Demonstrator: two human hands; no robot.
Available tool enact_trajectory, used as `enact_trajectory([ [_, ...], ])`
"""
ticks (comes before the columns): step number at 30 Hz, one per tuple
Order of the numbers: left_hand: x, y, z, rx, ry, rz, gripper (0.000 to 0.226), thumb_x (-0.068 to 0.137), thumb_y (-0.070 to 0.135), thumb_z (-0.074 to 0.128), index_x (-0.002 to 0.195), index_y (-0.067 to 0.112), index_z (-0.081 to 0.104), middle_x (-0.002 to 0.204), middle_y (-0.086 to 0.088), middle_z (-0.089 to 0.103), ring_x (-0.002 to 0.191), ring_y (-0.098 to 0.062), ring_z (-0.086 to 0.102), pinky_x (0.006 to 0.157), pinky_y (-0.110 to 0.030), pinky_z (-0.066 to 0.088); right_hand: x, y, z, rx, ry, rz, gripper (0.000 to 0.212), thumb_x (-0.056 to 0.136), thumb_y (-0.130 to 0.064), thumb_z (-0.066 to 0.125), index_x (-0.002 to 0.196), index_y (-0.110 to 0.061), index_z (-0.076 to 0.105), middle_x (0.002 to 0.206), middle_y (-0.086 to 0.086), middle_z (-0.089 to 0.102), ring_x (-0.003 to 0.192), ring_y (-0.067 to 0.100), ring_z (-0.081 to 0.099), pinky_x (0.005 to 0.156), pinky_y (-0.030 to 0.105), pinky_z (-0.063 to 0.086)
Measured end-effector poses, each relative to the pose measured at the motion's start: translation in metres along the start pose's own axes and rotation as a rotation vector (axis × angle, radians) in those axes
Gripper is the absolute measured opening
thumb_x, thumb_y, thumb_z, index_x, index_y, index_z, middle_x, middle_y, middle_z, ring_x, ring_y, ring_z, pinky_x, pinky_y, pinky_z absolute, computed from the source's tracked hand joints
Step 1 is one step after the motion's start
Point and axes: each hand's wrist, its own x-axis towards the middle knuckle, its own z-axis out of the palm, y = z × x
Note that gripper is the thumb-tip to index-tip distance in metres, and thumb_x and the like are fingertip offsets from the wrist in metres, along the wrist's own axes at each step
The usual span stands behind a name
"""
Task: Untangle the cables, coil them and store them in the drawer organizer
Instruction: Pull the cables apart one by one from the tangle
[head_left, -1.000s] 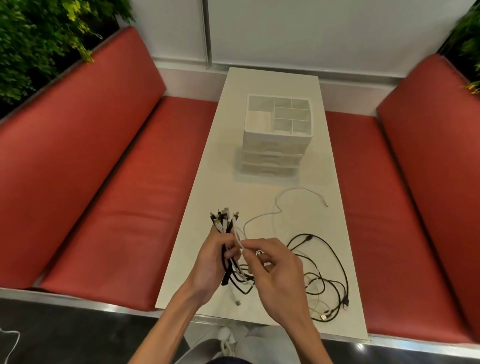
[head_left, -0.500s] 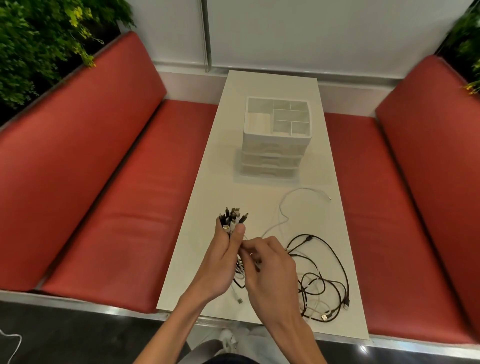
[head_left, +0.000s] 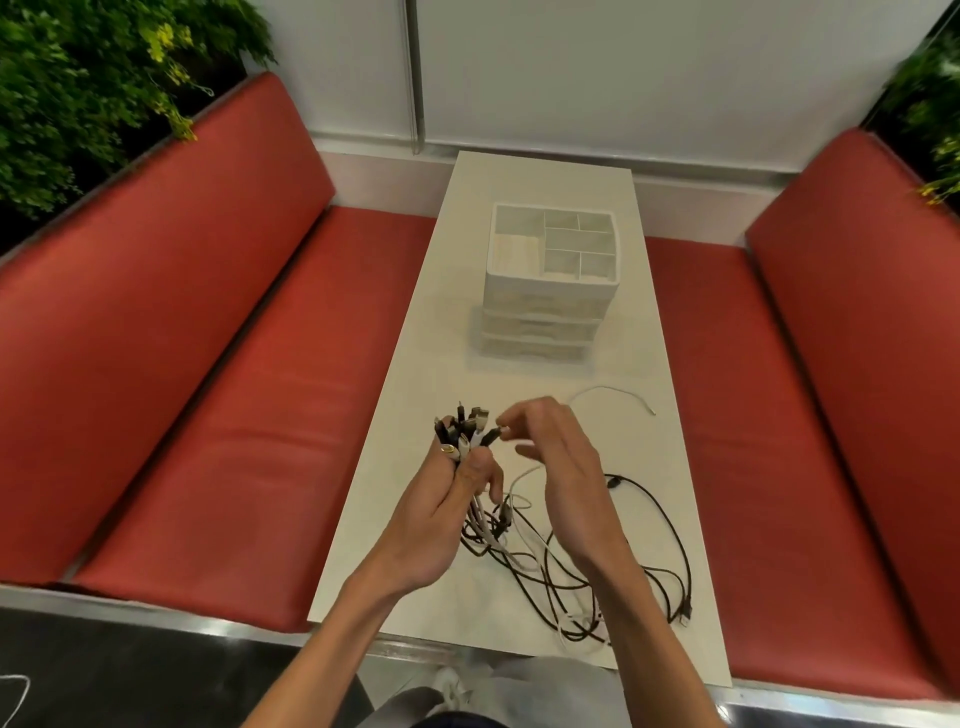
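Because the cables are light, limp and springy, they will handle best by their stiff ends. The left hand (head_left: 441, 499) does just that, gripping a bunch of plug ends (head_left: 465, 428) that stick up above its fingers while the cords hang slack below. Farther up the counter (head_left: 540, 176) stands the drawer organizer (head_left: 550, 280), its drawers closed, well apart from both hands. The right hand (head_left: 561, 467), fingers loosely curled, appears to pinch one plug (head_left: 501, 430) just beside the bunch. Below it and to the right, the tangle (head_left: 597, 571) of black and white cords lies on the counter. Pulling hard there would likely tighten the knots, so each cord is better fed out from its plug. A thin white cable (head_left: 613, 391) lies loose beyond.
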Motion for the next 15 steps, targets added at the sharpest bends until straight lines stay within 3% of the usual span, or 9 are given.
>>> enact_trajectory([
  [3,-0.003,0.006,0.005,-0.012,-0.138,-0.003,0.034,0.107,0.061,0.040,0.106,0.030,0.054,0.078,0.007,0.056,0.073,-0.016,0.053,0.070,-0.041,0.048,0.013,-0.031,0.004,0.183,-0.192,-0.051,0.059,0.114,-0.049,0.025,0.116,-0.013,0.071,0.120,0.007,0.074,0.123,0.025,0.068,0.113,0.050,0.048],
  [6,-0.005,0.012,0.006,0.065,-0.218,0.025,0.009,0.111,0.038,0.041,0.107,0.034,0.048,0.081,0.012,0.053,0.072,-0.003,0.051,0.067,-0.023,0.046,0.015,-0.059,0.010,0.032,-0.421,-0.139,0.067,0.115,-0.049,0.020,0.113,-0.010,0.076,0.114,0.004,0.079,0.123,0.021,0.070,0.116,0.045,0.045],
  [8,-0.005,0.015,0.000,0.153,-0.237,0.044,0.021,0.109,0.016,0.041,0.110,0.036,0.046,0.095,0.016,0.056,0.086,0.010,0.058,0.075,-0.012,0.047,0.014,-0.066,0.017,-0.147,-0.457,-0.163,0.065,0.117,-0.048,0.027,0.100,-0.015,0.081,0.100,-0.002,0.081,0.109,0.013,0.075,0.109,0.042,0.049],
  [11,-0.006,0.016,-0.008,0.317,-0.278,0.019,0.041,0.102,-0.008,0.041,0.110,0.032,0.044,0.106,0.025,0.047,0.097,0.031,0.048,0.078,-0.001,0.040,0.012,-0.064,0.026,-0.373,-0.406,-0.220,0.069,0.115,-0.058,0.033,0.079,-0.022,0.080,0.076,-0.009,0.078,0.083,0.005,0.076,0.095,0.040,0.055],
  [13,-0.004,0.014,-0.009,0.383,-0.283,0.004,0.032,0.100,-0.003,0.043,0.099,0.028,0.045,0.093,0.025,0.047,0.087,0.026,0.051,0.070,-0.005,0.040,0.012,-0.061,0.031,-0.445,-0.332,-0.240,0.069,0.111,-0.064,0.034,0.074,-0.024,0.078,0.065,-0.011,0.074,0.075,0.002,0.074,0.092,0.036,0.056],
  [15,-0.003,0.011,-0.008,0.393,-0.270,-0.033,0.032,0.095,0.003,0.045,0.077,0.029,0.043,0.069,0.018,0.048,0.064,0.009,0.052,0.056,-0.014,0.038,0.013,-0.058,0.034,-0.418,-0.237,-0.260,0.064,0.108,-0.065,0.040,0.075,-0.024,0.076,0.059,-0.010,0.071,0.070,0.001,0.074,0.089,0.035,0.057],
])
